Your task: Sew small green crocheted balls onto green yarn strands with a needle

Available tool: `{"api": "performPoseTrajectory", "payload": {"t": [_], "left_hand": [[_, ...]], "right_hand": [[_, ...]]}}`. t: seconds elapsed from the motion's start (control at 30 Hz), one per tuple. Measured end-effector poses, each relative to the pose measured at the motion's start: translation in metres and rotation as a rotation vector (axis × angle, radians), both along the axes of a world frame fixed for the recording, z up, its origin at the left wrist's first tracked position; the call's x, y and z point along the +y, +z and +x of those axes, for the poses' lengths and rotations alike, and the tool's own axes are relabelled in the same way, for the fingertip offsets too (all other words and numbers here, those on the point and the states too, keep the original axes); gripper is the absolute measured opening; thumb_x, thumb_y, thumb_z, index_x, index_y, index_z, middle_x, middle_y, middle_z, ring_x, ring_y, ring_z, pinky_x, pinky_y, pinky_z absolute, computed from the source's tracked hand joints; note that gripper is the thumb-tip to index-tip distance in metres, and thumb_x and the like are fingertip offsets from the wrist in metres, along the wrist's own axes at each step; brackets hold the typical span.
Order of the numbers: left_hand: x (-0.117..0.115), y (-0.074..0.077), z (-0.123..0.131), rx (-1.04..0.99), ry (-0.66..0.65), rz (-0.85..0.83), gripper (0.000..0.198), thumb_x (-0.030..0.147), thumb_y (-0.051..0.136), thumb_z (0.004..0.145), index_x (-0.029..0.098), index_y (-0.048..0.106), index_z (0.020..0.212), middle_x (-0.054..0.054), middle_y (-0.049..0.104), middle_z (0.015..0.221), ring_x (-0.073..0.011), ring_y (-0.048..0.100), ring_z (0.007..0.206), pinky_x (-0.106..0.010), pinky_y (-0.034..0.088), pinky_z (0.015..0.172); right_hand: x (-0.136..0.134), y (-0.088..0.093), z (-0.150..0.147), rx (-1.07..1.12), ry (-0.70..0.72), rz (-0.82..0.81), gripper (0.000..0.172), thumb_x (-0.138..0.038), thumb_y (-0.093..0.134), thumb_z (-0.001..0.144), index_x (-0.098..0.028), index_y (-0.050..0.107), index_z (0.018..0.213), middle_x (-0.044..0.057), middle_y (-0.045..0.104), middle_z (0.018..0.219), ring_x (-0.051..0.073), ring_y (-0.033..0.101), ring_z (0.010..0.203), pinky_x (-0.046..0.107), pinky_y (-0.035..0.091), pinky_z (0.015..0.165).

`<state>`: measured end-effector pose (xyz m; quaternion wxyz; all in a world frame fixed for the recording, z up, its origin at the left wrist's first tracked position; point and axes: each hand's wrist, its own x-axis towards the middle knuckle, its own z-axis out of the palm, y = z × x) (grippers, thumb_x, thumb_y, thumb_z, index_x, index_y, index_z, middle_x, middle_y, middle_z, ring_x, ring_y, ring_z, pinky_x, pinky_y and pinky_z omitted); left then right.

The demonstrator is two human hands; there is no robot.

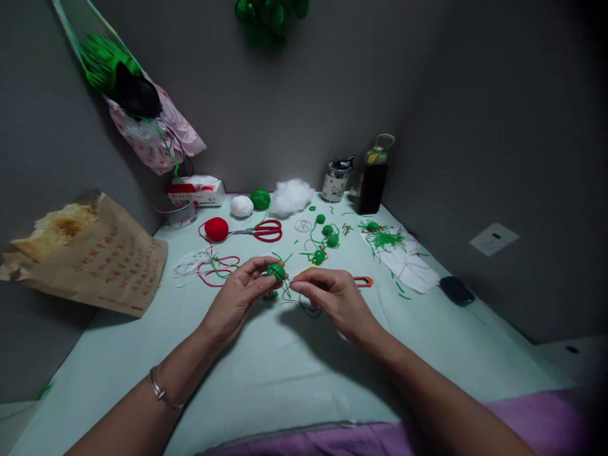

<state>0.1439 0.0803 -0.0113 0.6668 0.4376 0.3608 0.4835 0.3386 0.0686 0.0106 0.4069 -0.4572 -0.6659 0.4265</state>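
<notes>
A small green crocheted ball is pinched between the thumb and fingers of my left hand, above the table. Loose green yarn ends stick out of it. Close on its right, my right hand is closed in a pinch on a thin, shiny needle, mostly covered by the fingers. A dark thread loops below the right fingertips. Another green piece lies on the table beneath my left hand, partly hidden. Behind my right hand are a yellow strip and an orange-framed tool, both partly covered.
Red-handled scissors lie beyond my hands, near red, white and green yarn balls. White stuffing, a jar and a bottle stand along the wall. A paper bag is left; green scraps lie right.
</notes>
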Motion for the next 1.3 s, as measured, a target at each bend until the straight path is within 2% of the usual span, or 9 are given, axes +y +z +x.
{"api": "performPoseTrajectory", "payload": {"t": [0.1, 0.43, 0.6, 0.7, 0.93, 1.07, 1.13, 1.2, 1.3], "left_hand": [[0.0, 0.001, 0.001, 0.005, 0.009, 0.006, 0.03, 0.025, 0.078, 0.081, 0.021, 0.069, 0.109, -0.004, 0.071, 0.102, -0.015, 0.063, 0.091, -0.026, 0.048, 0.082], [0.0, 0.001, 0.002, 0.035, 0.037, 0.021, 0.031, 0.026, 0.081, 0.078, 0.019, 0.068, 0.105, -0.003, 0.072, 0.104, -0.0139, 0.064, 0.086, -0.026, 0.047, 0.077], [-0.003, 0.006, 0.006, -0.053, 0.011, -0.015, 0.026, 0.023, 0.082, 0.076, 0.018, 0.069, 0.098, -0.003, 0.073, 0.095, -0.0132, 0.064, 0.086, -0.025, 0.049, 0.081], [-0.006, 0.005, 0.008, -0.104, 0.0, -0.037, 0.024, 0.022, 0.083, 0.076, 0.018, 0.069, 0.095, -0.003, 0.073, 0.096, -0.0135, 0.065, 0.089, -0.025, 0.049, 0.086], [-0.008, 0.001, 0.01, -0.045, 0.066, 0.033, 0.024, 0.02, 0.083, 0.074, 0.018, 0.069, 0.094, -0.004, 0.072, 0.099, -0.0157, 0.065, 0.089, -0.027, 0.049, 0.081], [-0.008, 0.003, 0.009, -0.05, 0.107, -0.001, 0.028, 0.025, 0.081, 0.076, 0.019, 0.068, 0.1, -0.004, 0.072, 0.099, -0.0177, 0.066, 0.09, -0.031, 0.05, 0.085], [-0.007, 0.002, 0.009, -0.017, 0.135, 0.021, 0.028, 0.026, 0.081, 0.077, 0.02, 0.068, 0.101, -0.004, 0.072, 0.099, -0.0184, 0.066, 0.091, -0.031, 0.049, 0.085], [-0.007, 0.001, 0.008, 0.048, 0.149, 0.091, 0.025, 0.026, 0.082, 0.075, 0.02, 0.069, 0.097, -0.004, 0.072, 0.098, -0.0189, 0.065, 0.092, -0.03, 0.049, 0.084], [-0.007, -0.003, 0.008, 0.107, 0.093, 0.156, 0.022, 0.026, 0.082, 0.075, 0.02, 0.071, 0.093, -0.004, 0.071, 0.097, -0.019, 0.064, 0.09, -0.03, 0.048, 0.083]], "right_hand": [[0.0, -0.003, -0.003, -0.02, 0.013, -0.019, 0.018, -0.031, 0.065, 0.087, -0.017, 0.074, 0.08, -0.003, 0.053, 0.056, 0.008, 0.042, 0.052, 0.022, 0.031, 0.051], [-0.002, -0.007, -0.006, -0.078, -0.009, 0.026, 0.02, -0.03, 0.061, 0.09, -0.017, 0.069, 0.078, -0.004, 0.052, 0.055, 0.008, 0.044, 0.051, 0.021, 0.032, 0.052], [-0.002, -0.011, -0.009, -0.016, 0.0, 0.056, 0.019, -0.031, 0.06, 0.091, -0.017, 0.069, 0.081, -0.004, 0.051, 0.056, 0.008, 0.043, 0.051, 0.021, 0.034, 0.053], [-0.002, -0.014, -0.01, 0.036, 0.005, 0.059, 0.02, -0.032, 0.061, 0.091, -0.017, 0.067, 0.08, -0.004, 0.052, 0.056, 0.008, 0.044, 0.051, 0.021, 0.035, 0.053], [0.002, -0.01, -0.01, 0.053, 0.001, -0.018, 0.026, -0.035, 0.065, 0.087, -0.017, 0.06, 0.069, -0.004, 0.051, 0.053, 0.009, 0.042, 0.049, 0.022, 0.033, 0.05], [0.001, -0.004, -0.005, -0.02, 0.109, -0.024, 0.02, -0.033, 0.055, 0.094, -0.017, 0.064, 0.087, -0.001, 0.057, 0.064, 0.01, 0.047, 0.056, 0.022, 0.037, 0.055], [0.0, -0.003, -0.004, 0.006, 0.174, -0.053, 0.018, -0.033, 0.049, 0.098, -0.018, 0.06, 0.099, -0.001, 0.06, 0.07, 0.01, 0.049, 0.059, 0.022, 0.04, 0.057], [0.0, -0.004, -0.005, 0.081, 0.184, -0.104, 0.016, -0.035, 0.05, 0.097, -0.02, 0.052, 0.1, -0.001, 0.061, 0.072, 0.011, 0.05, 0.059, 0.022, 0.042, 0.057], [0.001, -0.003, -0.005, 0.146, 0.195, -0.172, 0.016, -0.036, 0.053, 0.095, -0.022, 0.046, 0.099, -0.002, 0.062, 0.071, 0.012, 0.055, 0.059, 0.023, 0.045, 0.058]]}}
